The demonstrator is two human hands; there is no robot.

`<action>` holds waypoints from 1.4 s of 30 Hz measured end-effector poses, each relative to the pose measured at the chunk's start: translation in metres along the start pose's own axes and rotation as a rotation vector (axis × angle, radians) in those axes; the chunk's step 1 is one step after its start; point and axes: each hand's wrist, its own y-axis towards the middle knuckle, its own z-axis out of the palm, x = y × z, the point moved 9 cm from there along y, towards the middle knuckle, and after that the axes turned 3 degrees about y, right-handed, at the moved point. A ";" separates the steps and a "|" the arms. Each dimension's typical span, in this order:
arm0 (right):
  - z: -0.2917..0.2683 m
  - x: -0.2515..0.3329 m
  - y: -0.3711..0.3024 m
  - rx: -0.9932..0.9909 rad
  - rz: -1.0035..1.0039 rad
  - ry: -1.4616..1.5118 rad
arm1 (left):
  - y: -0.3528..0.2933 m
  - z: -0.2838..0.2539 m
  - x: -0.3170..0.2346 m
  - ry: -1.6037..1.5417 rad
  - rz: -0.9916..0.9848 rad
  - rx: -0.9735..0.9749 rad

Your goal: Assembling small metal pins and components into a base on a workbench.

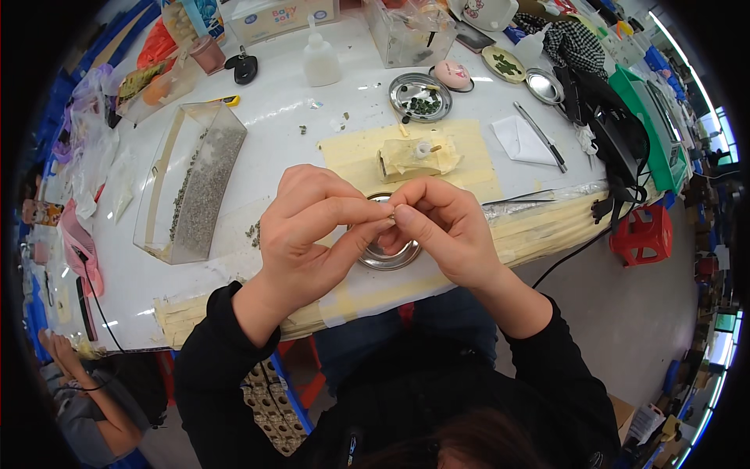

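My left hand point(316, 227) and my right hand point(445, 230) meet fingertip to fingertip over a small round metal dish point(388, 263) at the table's near edge. Both are closed in a pinch on something tiny between the thumbs and forefingers, too small to make out. My hands partly cover the dish, so what lies in it is mostly hidden. Just beyond them a block wrapped in yellowish tape point(418, 159) rests on a taped patch, with a small white nozzle-like piece on top.
To the left stands a clear box point(205, 187) holding grey-green granules. A metal dish of dark green bits point(420, 98), a white pump bottle point(320, 59) and a pen point(541, 137) on white paper lie farther back. A red stool point(642, 237) stands right; another person's hand point(61, 353) shows lower left.
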 end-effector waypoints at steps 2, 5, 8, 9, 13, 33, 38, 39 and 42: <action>-0.001 0.001 -0.001 -0.033 -0.020 -0.019 | 0.002 -0.001 -0.004 0.053 0.040 -0.013; -0.002 0.007 -0.003 -0.049 -0.103 -0.048 | 0.002 -0.001 -0.009 0.123 0.086 -0.011; -0.001 0.016 -0.005 -0.077 -0.208 -0.313 | 0.002 -0.001 -0.011 0.179 0.104 -0.009; -0.002 0.014 -0.004 -0.082 -0.183 -0.249 | 0.002 -0.001 -0.011 0.182 0.108 -0.009; -0.003 0.002 0.000 -0.020 -0.046 0.009 | 0.001 -0.001 -0.004 0.056 0.042 0.005; 0.001 -0.004 0.001 0.040 0.066 0.043 | -0.002 0.002 0.003 -0.021 -0.004 0.010; 0.002 -0.004 0.001 0.035 0.081 0.082 | -0.001 0.000 -0.002 0.018 0.047 -0.009; 0.002 -0.002 0.000 0.021 0.054 0.055 | -0.001 -0.001 -0.004 0.028 0.056 -0.010; 0.001 0.004 0.001 -0.009 -0.022 -0.015 | 0.002 -0.003 -0.010 0.095 0.114 -0.006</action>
